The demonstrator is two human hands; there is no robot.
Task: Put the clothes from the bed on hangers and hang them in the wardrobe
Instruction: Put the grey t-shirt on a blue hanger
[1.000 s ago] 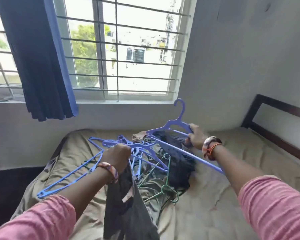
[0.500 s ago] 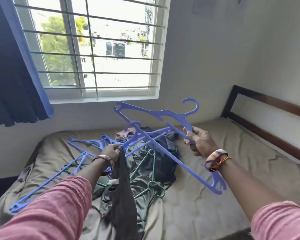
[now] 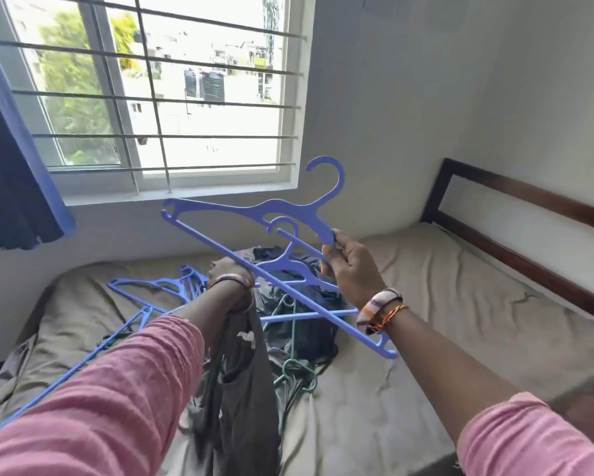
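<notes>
Gripping the blue plastic hanger (image 3: 254, 214), the right hand (image 3: 352, 269) is held right of the left hand (image 3: 228, 269), by which dark grey cloth (image 3: 240, 389) is gripped.

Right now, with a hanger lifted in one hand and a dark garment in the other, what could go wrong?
1. A second blue hanger sits close under the raised hanger in the right hand; it may be snagged and could come up with it, then drop.
2. The garment that the left hand grips hangs bunched, so finding its neck opening one-handed may be awkward.
3. The green hanger lies among the clothes on the bed and could catch on fabric.
</notes>
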